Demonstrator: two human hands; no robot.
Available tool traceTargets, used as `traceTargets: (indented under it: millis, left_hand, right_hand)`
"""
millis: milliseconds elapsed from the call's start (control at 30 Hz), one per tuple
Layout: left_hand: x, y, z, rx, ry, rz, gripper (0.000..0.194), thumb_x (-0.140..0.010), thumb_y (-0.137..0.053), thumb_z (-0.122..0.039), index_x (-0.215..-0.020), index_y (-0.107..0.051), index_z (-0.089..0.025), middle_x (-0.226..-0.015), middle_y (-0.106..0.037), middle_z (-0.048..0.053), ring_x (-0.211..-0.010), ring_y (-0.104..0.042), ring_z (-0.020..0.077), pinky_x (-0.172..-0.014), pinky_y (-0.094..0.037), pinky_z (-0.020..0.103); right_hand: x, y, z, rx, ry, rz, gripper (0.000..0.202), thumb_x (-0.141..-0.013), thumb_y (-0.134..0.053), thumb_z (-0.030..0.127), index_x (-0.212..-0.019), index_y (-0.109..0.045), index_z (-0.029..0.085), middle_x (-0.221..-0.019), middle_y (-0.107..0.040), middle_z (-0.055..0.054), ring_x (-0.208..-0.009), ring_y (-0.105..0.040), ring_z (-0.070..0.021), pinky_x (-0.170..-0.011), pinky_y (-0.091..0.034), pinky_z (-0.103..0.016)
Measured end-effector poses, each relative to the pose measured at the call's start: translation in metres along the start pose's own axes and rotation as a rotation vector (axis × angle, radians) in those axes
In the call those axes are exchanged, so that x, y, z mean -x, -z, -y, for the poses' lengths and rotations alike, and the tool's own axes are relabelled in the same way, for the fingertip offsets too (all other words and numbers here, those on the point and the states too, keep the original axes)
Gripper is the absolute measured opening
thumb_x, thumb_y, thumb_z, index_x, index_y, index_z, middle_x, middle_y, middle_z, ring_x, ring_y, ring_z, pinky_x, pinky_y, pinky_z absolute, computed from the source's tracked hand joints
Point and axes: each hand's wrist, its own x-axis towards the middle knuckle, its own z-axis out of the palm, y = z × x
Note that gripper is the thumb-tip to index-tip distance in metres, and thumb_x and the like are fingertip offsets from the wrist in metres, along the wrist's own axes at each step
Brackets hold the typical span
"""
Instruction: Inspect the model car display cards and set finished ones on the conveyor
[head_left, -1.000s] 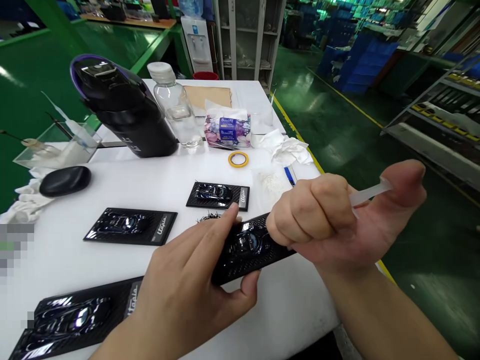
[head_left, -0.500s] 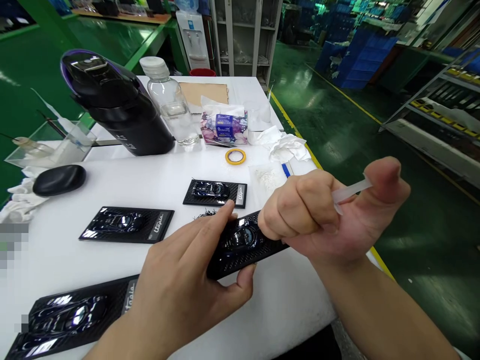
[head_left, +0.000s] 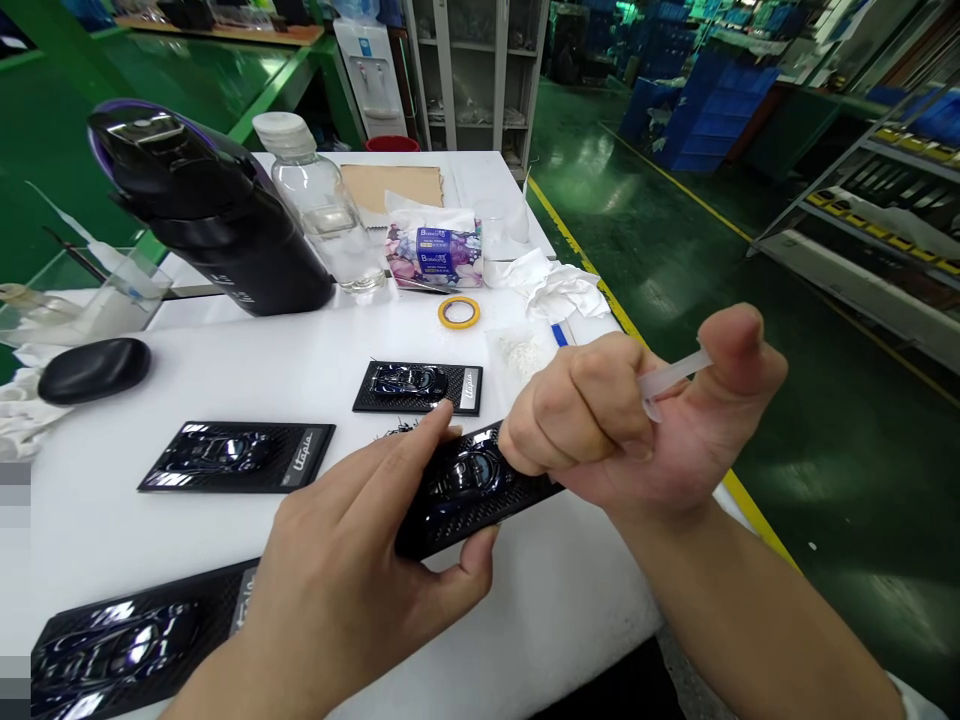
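Note:
My left hand (head_left: pixel 352 560) grips a small black plaque with a dark glossy model car (head_left: pixel 472 472) on it, fingers along the far edge and thumb at the near edge. Over the plaque's right end, my right hand (head_left: pixel 622 430) is closed around a syringe (head_left: pixel 675 375). Its translucent plunger sticks out towards my raised thumb, while the barrel and tip are hidden in the fist. Other model car plaques lie on the table: one at centre left (head_left: pixel 236 456), one just beyond my hands (head_left: pixel 417 387) and one at the near left (head_left: pixel 127 650).
Behind stand a black flask (head_left: pixel 225 220), a clear bottle (head_left: pixel 322 215) and a tissue pack (head_left: pixel 435 255). Yellow tape (head_left: pixel 459 312), a bag of white bits (head_left: pixel 521 352) and crumpled tissue (head_left: pixel 559 285) lie beyond my right hand. A black mouse (head_left: pixel 94 370) is at left.
The whole view has shifted slightly, so the table things and both hands appear a little farther left. The hold on the plaque and the syringe looks the same.

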Motion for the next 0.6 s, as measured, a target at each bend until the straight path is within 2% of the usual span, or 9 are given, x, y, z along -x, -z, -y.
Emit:
traceTargets:
  millis: [133, 300, 367, 433, 467, 500, 533, 600]
  left_hand:
    - [-0.001, 0.0, 0.001, -0.005, 0.009, 0.021, 0.068, -0.08, -0.065, -0.035, -0.142, -0.047, -0.014, -0.114, -0.071, 0.012, -0.091, -0.072, 0.0244, -0.08, -0.06, 0.034]
    - [-0.003, 0.0, 0.002, -0.047, 0.032, 0.049, 0.06, -0.081, -0.062, -0.035, -0.136, -0.049, -0.016, -0.109, -0.072, 0.014, -0.087, -0.073, 0.0276, -0.073, -0.061, 0.039]
    - [-0.004, 0.0, 0.003, -0.077, 0.052, 0.111, 0.045, -0.08, -0.061, -0.036, -0.122, -0.057, -0.019, -0.102, -0.073, 0.012, -0.081, -0.073, 0.0288, -0.065, -0.06, 0.04]
    - [-0.005, -0.002, 0.004, -0.096, 0.052, 0.22, 0.03, -0.08, -0.06, -0.036, -0.107, -0.06, -0.022, -0.092, -0.074, 0.008, -0.074, -0.072, 0.0286, -0.054, -0.058, 0.039]
    - [-0.005, -0.002, 0.004, -0.109, 0.05, 0.256, 0.029, -0.08, -0.06, -0.036, -0.105, -0.06, -0.023, -0.091, -0.074, 0.008, -0.074, -0.072, 0.0291, -0.053, -0.057, 0.039]
    - [-0.005, -0.003, 0.004, -0.126, 0.05, 0.276, 0.033, -0.08, -0.06, -0.036, -0.109, -0.06, -0.022, -0.093, -0.074, 0.008, -0.077, -0.073, 0.03, -0.054, -0.058, 0.04]
    - [-0.006, -0.003, 0.004, -0.147, 0.053, 0.277, 0.041, -0.08, -0.061, -0.037, -0.117, -0.058, -0.02, -0.098, -0.074, 0.009, -0.081, -0.073, 0.0313, -0.057, -0.06, 0.041]
    - [-0.006, 0.001, 0.004, -0.17, 0.046, 0.266, 0.063, -0.079, -0.063, -0.038, -0.136, -0.048, -0.016, -0.109, -0.073, 0.012, -0.091, -0.073, 0.0329, -0.068, -0.062, 0.045]
  right_hand:
    - [-0.003, -0.001, 0.002, 0.058, -0.016, 0.006, 0.068, -0.095, -0.048, 0.065, -0.048, -0.029, 0.021, -0.045, -0.028, 0.004, -0.045, -0.026, -0.0109, -0.051, -0.029, -0.027]
    - [-0.004, 0.001, -0.001, 0.15, -0.05, 0.087, 0.064, -0.096, -0.046, 0.068, -0.053, -0.039, 0.021, -0.05, -0.035, 0.004, -0.048, -0.031, -0.0116, -0.054, -0.029, -0.029]
    - [-0.003, 0.003, -0.006, 0.245, -0.109, 0.166, 0.056, -0.09, -0.059, 0.066, -0.06, -0.047, 0.02, -0.059, -0.04, 0.004, -0.055, -0.036, -0.0127, -0.056, -0.03, -0.029]
    - [-0.002, 0.007, -0.01, 0.36, -0.173, 0.265, 0.044, -0.081, -0.076, 0.056, -0.073, -0.055, 0.019, -0.067, -0.044, 0.004, -0.062, -0.04, -0.0129, -0.057, -0.031, -0.027]
    - [-0.003, 0.009, -0.011, 0.391, -0.169, 0.285, 0.039, -0.079, -0.08, 0.049, -0.078, -0.057, 0.019, -0.07, -0.046, 0.004, -0.063, -0.041, -0.0127, -0.057, -0.031, -0.026]
    - [-0.004, 0.012, -0.011, 0.398, -0.131, 0.267, 0.035, -0.08, -0.08, 0.045, -0.081, -0.057, 0.019, -0.071, -0.047, 0.004, -0.063, -0.042, -0.0123, -0.057, -0.033, -0.025]
    - [-0.005, 0.016, -0.009, 0.385, -0.06, 0.195, 0.032, -0.084, -0.076, 0.045, -0.082, -0.057, 0.019, -0.071, -0.047, 0.004, -0.062, -0.042, -0.0119, -0.058, -0.034, -0.025]
    - [-0.011, 0.028, -0.004, 0.349, 0.141, -0.034, 0.031, -0.092, -0.065, 0.046, -0.08, -0.054, 0.02, -0.068, -0.046, 0.004, -0.059, -0.043, -0.012, -0.06, -0.037, -0.025]
